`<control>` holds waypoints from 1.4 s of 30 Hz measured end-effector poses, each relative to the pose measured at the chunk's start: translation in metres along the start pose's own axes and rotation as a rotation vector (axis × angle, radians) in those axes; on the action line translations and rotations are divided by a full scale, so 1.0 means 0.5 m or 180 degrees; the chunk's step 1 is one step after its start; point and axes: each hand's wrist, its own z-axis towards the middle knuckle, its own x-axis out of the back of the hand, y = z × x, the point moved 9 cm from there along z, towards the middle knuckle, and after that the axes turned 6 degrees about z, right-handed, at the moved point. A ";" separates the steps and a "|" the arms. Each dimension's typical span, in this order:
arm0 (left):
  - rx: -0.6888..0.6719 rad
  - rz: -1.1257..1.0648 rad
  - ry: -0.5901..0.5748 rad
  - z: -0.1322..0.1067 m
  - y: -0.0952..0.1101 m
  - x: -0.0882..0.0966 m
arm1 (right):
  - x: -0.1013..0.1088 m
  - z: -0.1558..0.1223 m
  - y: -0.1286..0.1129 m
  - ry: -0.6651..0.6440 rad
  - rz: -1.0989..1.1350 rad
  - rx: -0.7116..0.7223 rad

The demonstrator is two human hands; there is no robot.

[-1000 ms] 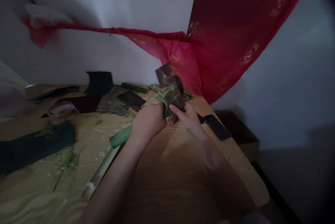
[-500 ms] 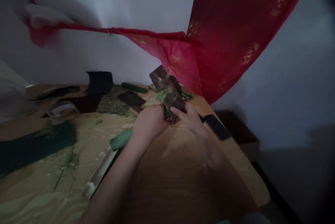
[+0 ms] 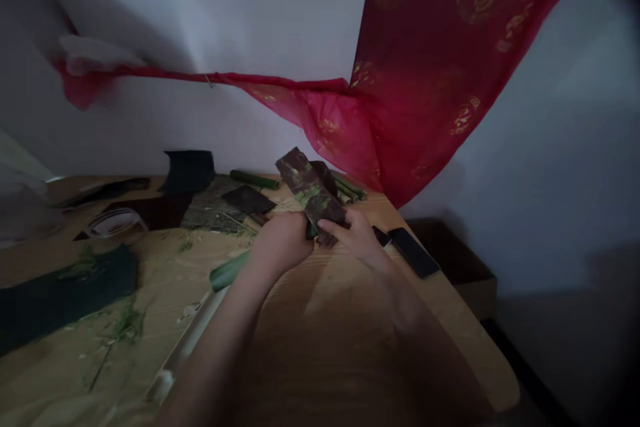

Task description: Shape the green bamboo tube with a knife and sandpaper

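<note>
My left hand (image 3: 284,244) is closed in a fist around a green bamboo tube (image 3: 228,271). One end of the tube sticks out to the left behind my forearm, and a bit of green shows at the knuckles. With its thumb on top, my right hand (image 3: 359,238) grips the near end of a dark brown strip (image 3: 311,192) with green smears. The strip slants up and to the left, over the tube's far end. Another dark piece (image 3: 324,175) shows behind it. How the strip meets the tube is hidden by my hands.
A black phone (image 3: 414,252) lies by the right table edge. Green tubes (image 3: 353,188) and another tube (image 3: 254,179) lie at the back. Dark sheets (image 3: 187,170), a pale trough (image 3: 193,334) and green sprigs (image 3: 127,324) are on the left. Red cloth (image 3: 370,127) hangs behind.
The view has tilted up, so everything sits lower. The dark strip has shifted slightly left and down with my right hand. Both hands keep their hold.
</note>
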 end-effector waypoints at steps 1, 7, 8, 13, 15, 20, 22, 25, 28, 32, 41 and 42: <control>0.0018 -0.0048 0.0021 -0.001 0.008 -0.002 | 0.001 0.000 -0.001 0.0120 -0.0022 0.0047; -0.0056 -0.0416 0.0150 0.000 0.036 0.000 | 0.045 0.013 0.003 0.0796 0.0190 0.0254; 0.0010 -0.0358 0.0147 0.000 0.026 0.002 | 0.056 0.015 0.002 0.0831 0.0238 0.0265; 0.0259 0.0149 0.0208 0.009 -0.039 0.017 | 0.088 0.015 -0.026 0.0475 0.0455 0.0242; 0.0151 0.0194 0.0237 0.014 -0.045 0.022 | 0.082 0.010 -0.035 0.0181 0.0423 0.0169; -0.0428 -0.0845 0.0139 0.003 0.003 0.029 | 0.057 -0.010 -0.065 -0.0175 0.0097 0.0247; -0.0653 -0.1724 -0.0060 -0.007 0.030 0.027 | 0.039 -0.018 -0.072 -0.0450 -0.0041 0.0207; -0.0683 -0.2811 -0.0368 -0.009 0.050 0.013 | 0.046 -0.022 -0.086 -0.0414 -0.0042 0.0318; -0.0232 -0.3015 -0.0039 0.005 0.020 0.010 | 0.102 -0.017 -0.104 0.0455 0.0321 0.0699; 0.0108 -0.3196 0.0332 0.014 -0.008 0.022 | 0.132 -0.021 -0.105 0.1032 0.0844 0.0937; 0.0065 -0.4685 0.0232 -0.002 0.017 0.022 | 0.035 -0.063 -0.136 0.0523 0.0761 0.0793; 0.0041 -0.4688 0.0211 -0.004 0.020 0.023 | 0.034 -0.066 -0.138 0.0558 0.0806 0.0802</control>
